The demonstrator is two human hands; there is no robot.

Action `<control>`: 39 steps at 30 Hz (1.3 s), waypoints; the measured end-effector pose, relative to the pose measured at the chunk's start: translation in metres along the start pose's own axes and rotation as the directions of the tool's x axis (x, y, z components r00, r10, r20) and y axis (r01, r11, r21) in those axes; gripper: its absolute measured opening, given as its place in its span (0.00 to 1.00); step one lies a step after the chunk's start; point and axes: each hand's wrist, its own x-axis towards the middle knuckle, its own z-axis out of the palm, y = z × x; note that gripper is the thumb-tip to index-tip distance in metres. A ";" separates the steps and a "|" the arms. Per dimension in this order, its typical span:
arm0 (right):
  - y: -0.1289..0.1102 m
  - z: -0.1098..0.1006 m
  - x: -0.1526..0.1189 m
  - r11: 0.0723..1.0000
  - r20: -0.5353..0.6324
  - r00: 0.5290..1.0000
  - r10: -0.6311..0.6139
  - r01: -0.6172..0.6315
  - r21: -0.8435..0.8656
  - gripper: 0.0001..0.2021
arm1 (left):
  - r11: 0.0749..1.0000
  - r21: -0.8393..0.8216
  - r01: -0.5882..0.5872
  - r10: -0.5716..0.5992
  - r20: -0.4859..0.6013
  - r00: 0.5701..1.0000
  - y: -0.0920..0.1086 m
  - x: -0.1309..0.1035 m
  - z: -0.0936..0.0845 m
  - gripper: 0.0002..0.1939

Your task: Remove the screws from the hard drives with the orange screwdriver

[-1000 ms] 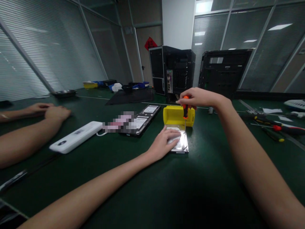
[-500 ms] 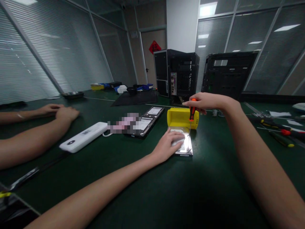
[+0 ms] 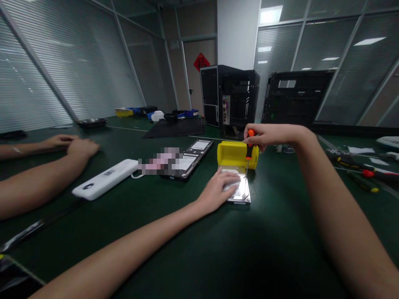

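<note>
A silver hard drive lies on the dark green table in front of me. My left hand rests flat across its left side, fingers stretched out over the top. With my right hand I grip a screwdriver by its orange-and-black handle. Its thin shaft points straight down, and the tip meets the drive's right side near a bright glare; the exact contact spot is hard to see. Just behind the drive sits an open yellow box, partly covered by my right fingers and the screwdriver.
More hard drives lie left of centre, beside a blurred pink patch. A white power strip is further left, near another person's hands. Black computer cases stand at the back. Pliers and other tools lie at right.
My right fingers have shifted on the screwdriver handle, its tip staying at the drive. My left hand stays on the drive. The whole view has slid slightly.
</note>
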 end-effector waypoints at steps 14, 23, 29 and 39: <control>-0.004 0.004 0.012 0.991 -0.122 0.992 -0.019 0.002 -0.135 0.16 | 1.000 -0.017 -0.013 0.013 0.010 1.000 0.001 0.002 -0.001 0.14; 0.006 -0.003 0.006 0.992 -0.120 0.988 -0.093 0.082 -0.092 0.16 | 1.000 -0.010 -0.022 0.022 0.005 1.000 0.000 0.003 0.000 0.14; 0.000 -0.003 0.005 0.989 -0.059 0.990 -0.127 0.122 -0.082 0.16 | 1.000 -0.013 -0.017 0.018 0.012 1.000 0.000 0.003 0.000 0.14; 0.001 -0.001 0.009 0.982 -0.088 0.987 -0.134 0.120 -0.146 0.14 | 1.000 -0.009 -0.012 0.012 0.013 1.000 0.001 0.002 -0.001 0.14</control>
